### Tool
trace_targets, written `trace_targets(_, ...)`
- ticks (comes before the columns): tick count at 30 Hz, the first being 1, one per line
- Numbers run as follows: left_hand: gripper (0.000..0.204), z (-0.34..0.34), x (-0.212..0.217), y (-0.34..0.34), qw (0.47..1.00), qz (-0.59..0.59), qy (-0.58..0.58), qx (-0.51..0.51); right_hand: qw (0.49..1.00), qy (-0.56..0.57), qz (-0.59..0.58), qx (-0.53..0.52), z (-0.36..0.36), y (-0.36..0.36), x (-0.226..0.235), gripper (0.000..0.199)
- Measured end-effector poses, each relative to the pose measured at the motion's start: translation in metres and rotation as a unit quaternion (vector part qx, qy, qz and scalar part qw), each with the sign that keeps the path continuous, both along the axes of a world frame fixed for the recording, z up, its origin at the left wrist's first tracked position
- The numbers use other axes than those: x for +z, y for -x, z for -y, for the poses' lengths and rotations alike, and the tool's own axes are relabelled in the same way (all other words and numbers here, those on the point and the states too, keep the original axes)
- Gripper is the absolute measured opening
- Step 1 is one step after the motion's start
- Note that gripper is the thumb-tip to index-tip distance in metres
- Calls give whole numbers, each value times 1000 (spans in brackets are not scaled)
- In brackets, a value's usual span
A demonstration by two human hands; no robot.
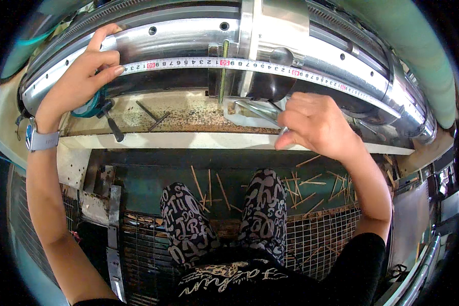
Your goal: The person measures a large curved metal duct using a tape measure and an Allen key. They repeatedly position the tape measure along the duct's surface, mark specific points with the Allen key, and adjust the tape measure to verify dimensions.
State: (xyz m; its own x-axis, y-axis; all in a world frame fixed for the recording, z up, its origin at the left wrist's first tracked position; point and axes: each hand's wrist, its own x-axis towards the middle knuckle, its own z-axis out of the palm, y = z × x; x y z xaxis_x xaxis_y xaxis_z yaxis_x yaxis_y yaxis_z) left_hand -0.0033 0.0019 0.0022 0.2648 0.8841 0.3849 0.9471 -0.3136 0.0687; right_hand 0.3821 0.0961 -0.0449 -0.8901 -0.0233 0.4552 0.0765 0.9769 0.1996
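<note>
My left hand (pixel 84 79) rests on the long metal bar (pixel 186 33) of the machine, index finger stretched out and another finger bent. Its thumb lies at the left end of a measuring tape (pixel 188 63), which runs flat along the bar with its numbers upside down to me. My right hand (pixel 319 122) is closed around a silver rod-like metal tool (pixel 260 111), just below a shiny round metal block (pixel 278 30) that sits across the bar. The tool's exact kind and the part inside my fist are hidden. A yellow-green strip (pixel 223 74) stands upright left of the block.
Below the bar runs a stained cream ledge (pixel 188 109) with thin dark rods (pixel 153 116) on it. A black-handled lever (pixel 115 126) with a teal part (pixel 89 104) sits by my left wrist. Thin wooden sticks (pixel 301 188) lie scattered near a wire grid (pixel 316 239) around my legs.
</note>
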Motion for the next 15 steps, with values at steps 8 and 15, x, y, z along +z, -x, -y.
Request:
trace_targets(8,21,-1,-1,-1,999,3,-23,-33,960,-84,-148,-223,2,-4,-16,32)
trace_targets(15,22,-4,2,-3,1000,4,26,-6,947,29,-188,-259,4,-8,-26,11)
